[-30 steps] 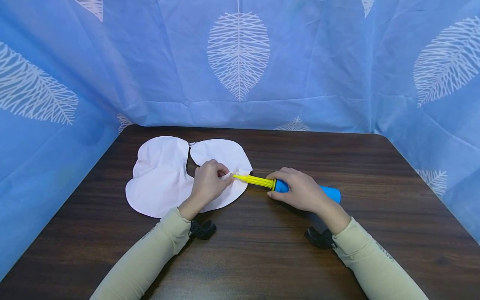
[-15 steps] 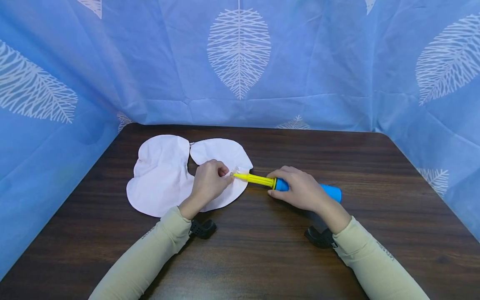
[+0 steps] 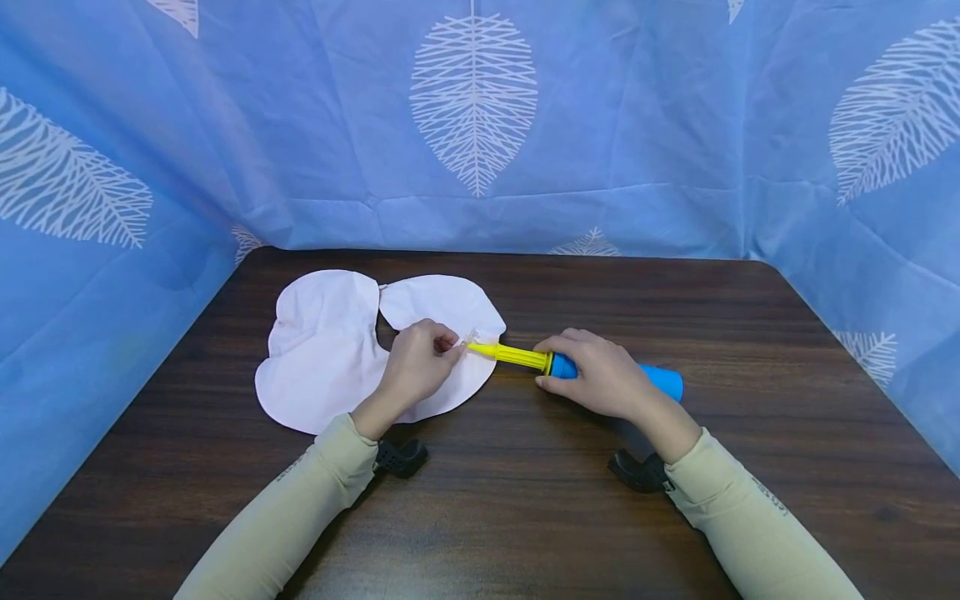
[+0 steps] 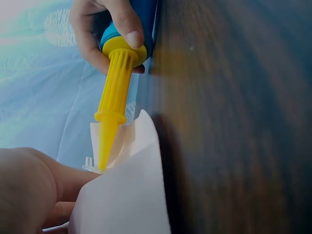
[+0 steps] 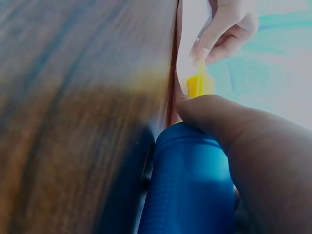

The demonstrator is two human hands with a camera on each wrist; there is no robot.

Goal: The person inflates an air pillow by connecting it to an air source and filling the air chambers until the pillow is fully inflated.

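Your left hand (image 3: 416, 367) pinches the clear valve (image 3: 470, 338) at the edge of the flat white inflatable (image 3: 330, 350), fingers curled tight around the small tube to keep it steady and pointed toward the pump. Your right hand (image 3: 600, 377) wraps the blue pump (image 3: 660, 382) near its front end, thumb and fingers closed round the barrel just behind the yellow nozzle (image 3: 510, 357), which lets you aim the tip along the tabletop. In the left wrist view the nozzle (image 4: 113, 105) tapers down into the valve (image 4: 92, 165) beside your fingertips, so the two parts are lined up end to end. The inflatable lies limp and unfilled on the dark wooden table (image 3: 525, 517), its two lobes spread toward the far left corner, and the pump rests low along the wood to the right of it. Blue leaf-print cloth (image 3: 472, 108) walls the scene. Compared with a second ago, little differs: both hands keep their grips, and the nozzle tip has edged only slightly against the valve.
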